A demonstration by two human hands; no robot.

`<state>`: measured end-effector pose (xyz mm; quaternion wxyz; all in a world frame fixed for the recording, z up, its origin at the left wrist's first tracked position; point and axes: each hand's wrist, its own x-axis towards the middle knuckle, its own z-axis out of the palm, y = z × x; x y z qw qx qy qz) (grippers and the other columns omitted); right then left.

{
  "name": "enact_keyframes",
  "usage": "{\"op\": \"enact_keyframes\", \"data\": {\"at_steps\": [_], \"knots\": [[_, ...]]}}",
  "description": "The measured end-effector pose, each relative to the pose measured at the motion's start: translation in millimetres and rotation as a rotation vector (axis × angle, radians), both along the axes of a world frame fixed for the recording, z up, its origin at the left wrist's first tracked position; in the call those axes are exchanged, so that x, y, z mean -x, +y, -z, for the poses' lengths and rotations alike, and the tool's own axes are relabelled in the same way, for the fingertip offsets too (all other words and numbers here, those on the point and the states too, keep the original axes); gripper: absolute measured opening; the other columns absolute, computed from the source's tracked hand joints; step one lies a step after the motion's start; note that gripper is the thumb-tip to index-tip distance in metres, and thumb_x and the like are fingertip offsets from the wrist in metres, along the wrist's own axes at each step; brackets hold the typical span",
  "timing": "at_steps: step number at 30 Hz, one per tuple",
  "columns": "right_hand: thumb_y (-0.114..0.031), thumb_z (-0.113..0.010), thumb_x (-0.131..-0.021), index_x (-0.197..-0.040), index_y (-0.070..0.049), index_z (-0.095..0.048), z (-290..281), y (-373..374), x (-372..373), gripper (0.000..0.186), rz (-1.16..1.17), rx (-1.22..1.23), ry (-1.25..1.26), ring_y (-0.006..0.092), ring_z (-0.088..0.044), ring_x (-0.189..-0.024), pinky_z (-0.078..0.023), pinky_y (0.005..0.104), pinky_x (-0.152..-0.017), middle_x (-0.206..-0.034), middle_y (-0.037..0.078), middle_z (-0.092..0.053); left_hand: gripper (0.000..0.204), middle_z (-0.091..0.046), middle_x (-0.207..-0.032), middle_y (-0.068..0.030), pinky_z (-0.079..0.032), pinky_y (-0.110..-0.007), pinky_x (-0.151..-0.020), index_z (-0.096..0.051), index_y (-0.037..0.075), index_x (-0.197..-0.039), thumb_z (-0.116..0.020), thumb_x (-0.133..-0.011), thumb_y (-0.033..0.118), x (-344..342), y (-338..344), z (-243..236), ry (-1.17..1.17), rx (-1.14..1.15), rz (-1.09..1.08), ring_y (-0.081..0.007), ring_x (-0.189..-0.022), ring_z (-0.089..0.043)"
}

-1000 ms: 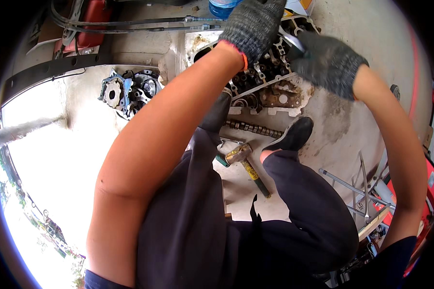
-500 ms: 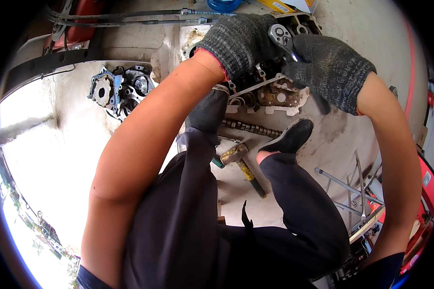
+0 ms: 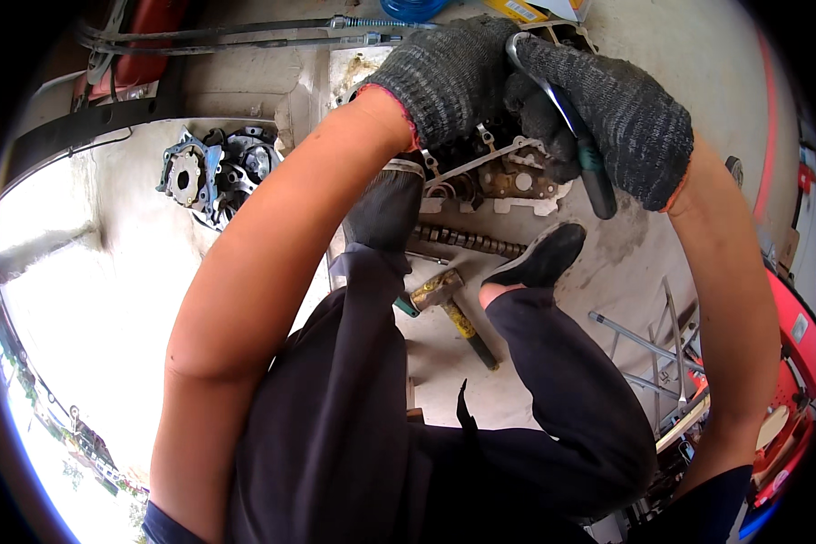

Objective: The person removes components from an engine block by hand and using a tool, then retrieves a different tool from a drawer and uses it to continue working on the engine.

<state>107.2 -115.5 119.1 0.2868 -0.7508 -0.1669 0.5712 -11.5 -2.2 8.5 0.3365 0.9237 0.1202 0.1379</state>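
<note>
In a dark grey knitted glove, my right hand [image 3: 612, 113] is closed round a ratchet wrench [image 3: 597, 181], its thumb lying up toward the chrome head. The dark handle points down past the palm. My left hand [image 3: 453, 77], gloved alike, is right beside the wrench head, over the engine block; its fingertips are hidden. Under both hands lies the metal engine block [image 3: 521, 181], partly covered by them. A camshaft [image 3: 471, 240] rests on the floor in front of it, between my shoes.
A yellow-and-black hammer [image 3: 462, 317] lies between my legs. Left of my arm is a metal housing part [image 3: 190, 177]. Black hoses [image 3: 245, 41] run along the upper left. Metal bars [image 3: 648, 344] and a red toolbox [image 3: 802, 340] are at right. A blue container [image 3: 412, 7] stands at the top.
The wrench has turned, so its head's round face no longer shows and its handle is in plainer sight. My right hand has moved slightly left, its thumb now up by the head.
</note>
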Motion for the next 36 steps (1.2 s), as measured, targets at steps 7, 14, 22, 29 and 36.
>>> {"op": "enact_keyframes", "data": {"at_steps": [7, 14, 22, 29, 36], "knots": [[-0.051, -0.059, -0.095, -0.088, -0.004, -0.069, -39, 9, 9, 0.049, -0.002, -0.116, -0.149, 0.0078, -0.041, -0.038, -0.031, 0.0247, -0.035, -0.053, -0.003, -0.046, 0.033, -0.07, -0.098, -0.0191, -0.054, -0.044, -0.079, -0.067, 0.006, -0.107, -0.068, -0.087, 0.032, 2, 7, -2, 0.249, 0.046, -0.061, -0.0367, -0.092, -0.068], [-0.034, -0.071, -0.09, -0.119, -0.005, -0.066, 1, -55, 1, 0.041, 0.058, -0.187, -0.087, 0.0072, -0.051, -0.046, -0.042, 0.021, -0.043, -0.069, 0.0, -0.06, 0.032, -0.07, -0.092, -0.0197, -0.055, -0.044, -0.079, -0.068, 0.006, -0.107, -0.067, -0.089, 0.033, -2, -6, -17, 0.047, 0.109, -0.063, -0.0372, -0.089, -0.068], [-0.021, -0.062, -0.087, -0.124, -0.008, -0.057, 188, -208, 143, 0.04, -0.236, 0.387, -0.291, 0.0405, -0.061, -0.11, -0.049, 0.0442, -0.093, -0.121, 0.022, -0.062, 0.028, -0.068, -0.092, -0.0255, -0.052, -0.047, -0.076, -0.066, 0.002, -0.105, -0.06, -0.092, 0.026, -7, -9, -1, 0.061, 0.288, 0.04, -0.042, -0.088, -0.066], [-0.01, -0.061, -0.097, -0.132, -0.005, -0.055, 124, -142, 95, 0.036, 0.457, -0.213, -0.258, 0.0127, -0.06, -0.089, -0.051, 0.0292, -0.081, -0.106, 0.008, -0.065, 0.03, -0.071, -0.099, -0.0185, -0.054, -0.046, -0.082, -0.069, 0.008, -0.107, -0.061, -0.093, 0.034, -1, -17, 18, 0.237, 0.029, -0.028, -0.0362, -0.094, -0.068], [-0.023, -0.069, -0.089, -0.121, -0.014, -0.063, 45, 11, 11, 0.033, -0.552, -0.209, -1.192, 0.0265, -0.067, -0.085, -0.054, 0.0386, -0.077, -0.097, 0.01, -0.069, 0.036, -0.07, -0.107, -0.0199, -0.054, -0.045, -0.087, -0.066, 0.01, -0.118, -0.063, -0.09, 0.033, -3, -10, 35, 0.314, -0.006, -0.068, -0.0358, -0.099, -0.067]]}}
